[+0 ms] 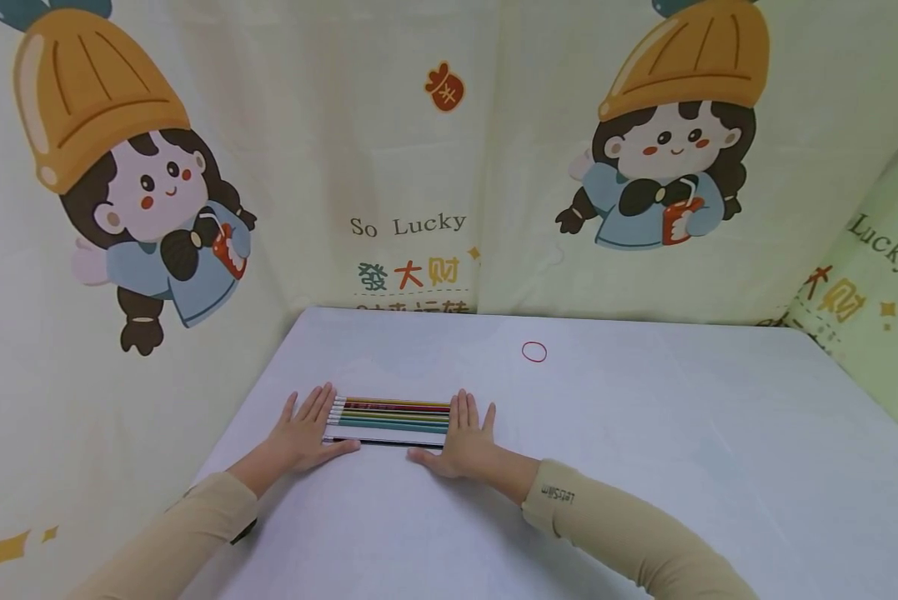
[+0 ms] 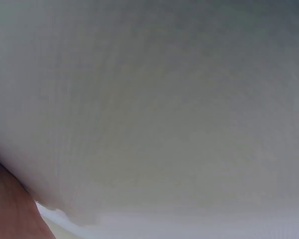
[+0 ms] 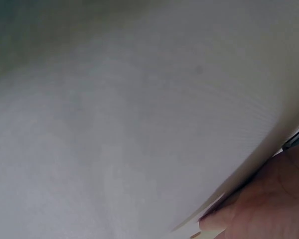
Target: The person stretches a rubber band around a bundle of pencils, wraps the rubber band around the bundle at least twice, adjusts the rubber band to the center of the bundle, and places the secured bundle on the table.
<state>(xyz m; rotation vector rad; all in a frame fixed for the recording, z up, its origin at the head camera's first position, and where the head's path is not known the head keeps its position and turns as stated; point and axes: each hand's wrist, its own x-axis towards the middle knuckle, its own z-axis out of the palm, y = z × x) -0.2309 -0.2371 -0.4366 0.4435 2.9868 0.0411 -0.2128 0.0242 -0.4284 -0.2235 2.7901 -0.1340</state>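
Several colored pencils (image 1: 396, 413) lie side by side on the white table, running left to right, with pale tips at their left ends. A dark pencil (image 1: 396, 443) lies apart from them on the near side, across a narrow white strip. My left hand (image 1: 303, 437) rests flat with straight fingers along the left ends, its thumb reaching over the dark pencil's end. At the right ends my right hand (image 1: 464, 443) lies the same way, fingers pointing away and thumb pointing left. Both wrist views show mostly tabletop, with part of the left hand (image 2: 12, 209) and right hand (image 3: 269, 204) low in a corner.
A small red circle (image 1: 534, 352) is marked on the white table (image 1: 644, 450) beyond the right hand. Behind the table's far edge hangs a printed cloth (image 1: 524, 267) with cartoon figures, and it continues along both sides.
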